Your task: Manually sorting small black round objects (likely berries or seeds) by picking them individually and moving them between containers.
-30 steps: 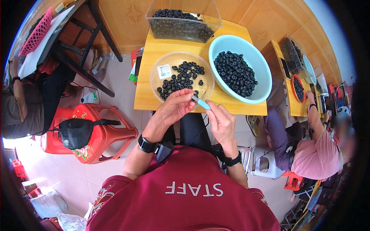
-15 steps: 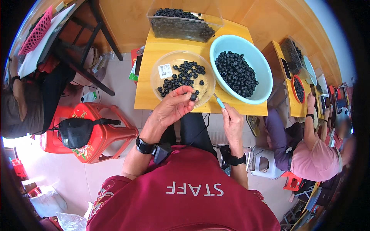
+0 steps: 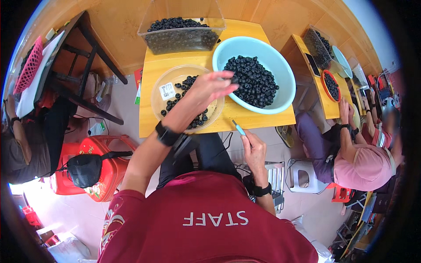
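My left hand (image 3: 213,89) reaches over the near left rim of the light blue basin (image 3: 287,79), fingers stretched out and apart. A blurred dark spot at its fingertips may be a black piece; I cannot tell whether the fingers touch it. Inside the basin lies a heap of small round black pieces with holes (image 3: 256,83). Below my left forearm, a shallow clear round tub (image 3: 158,97) with a white label holds more such pieces, partly hidden by the arm. My right hand (image 3: 255,149), near the table's front edge, is closed around a small knife (image 3: 239,128) with a light blue handle.
A clear rectangular bin (image 3: 180,39) of black pieces stands at the back of the yellow table (image 3: 155,61). Red stools (image 3: 101,184) are at the left. On the right, a person in pink (image 3: 362,168) sits by another table with a red-rimmed bowl (image 3: 324,79).
My left hand has moved right, from above the round tub to over the basin, and its pinch on a black piece has loosened. My right hand keeps the knife, slightly lower in view.
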Tool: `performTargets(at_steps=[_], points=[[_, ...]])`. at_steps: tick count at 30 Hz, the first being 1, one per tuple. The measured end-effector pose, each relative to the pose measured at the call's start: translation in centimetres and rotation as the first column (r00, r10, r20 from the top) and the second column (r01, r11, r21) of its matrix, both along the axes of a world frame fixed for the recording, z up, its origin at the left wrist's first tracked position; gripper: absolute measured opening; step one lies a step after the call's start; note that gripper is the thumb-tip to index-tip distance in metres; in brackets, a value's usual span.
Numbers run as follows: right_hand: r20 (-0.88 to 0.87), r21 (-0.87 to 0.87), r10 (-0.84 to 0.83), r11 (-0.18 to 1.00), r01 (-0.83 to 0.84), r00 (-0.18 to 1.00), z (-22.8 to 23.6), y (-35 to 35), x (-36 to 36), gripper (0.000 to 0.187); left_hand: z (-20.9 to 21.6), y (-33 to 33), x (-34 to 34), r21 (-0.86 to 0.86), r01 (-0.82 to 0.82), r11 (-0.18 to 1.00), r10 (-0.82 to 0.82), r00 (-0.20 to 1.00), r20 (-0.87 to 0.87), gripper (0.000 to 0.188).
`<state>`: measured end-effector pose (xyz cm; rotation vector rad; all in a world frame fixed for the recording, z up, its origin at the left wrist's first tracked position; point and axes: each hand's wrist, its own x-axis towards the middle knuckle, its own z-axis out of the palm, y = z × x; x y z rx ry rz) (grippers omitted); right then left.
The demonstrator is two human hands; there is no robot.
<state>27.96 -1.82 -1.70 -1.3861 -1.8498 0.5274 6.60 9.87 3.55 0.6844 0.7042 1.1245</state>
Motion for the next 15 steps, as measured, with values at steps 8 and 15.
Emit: performTargets(at_steps=[8,15], points=[[0.017,-0.033,-0.056,0.998,0.057,0.998,-0.7,0.0,1.3,0.02,4.3,0.7,-1.9,0.15,-0.112,0.982,0.137,0.976,-0.17,0.035],[0.027,-0.05,-0.012,0.999,0.014,1.0,0.2,0.2,0.2,0.02,-3.8,0.4,-4.0,0.159,-0.068,0.985,0.164,0.656,-0.737,0.015]])
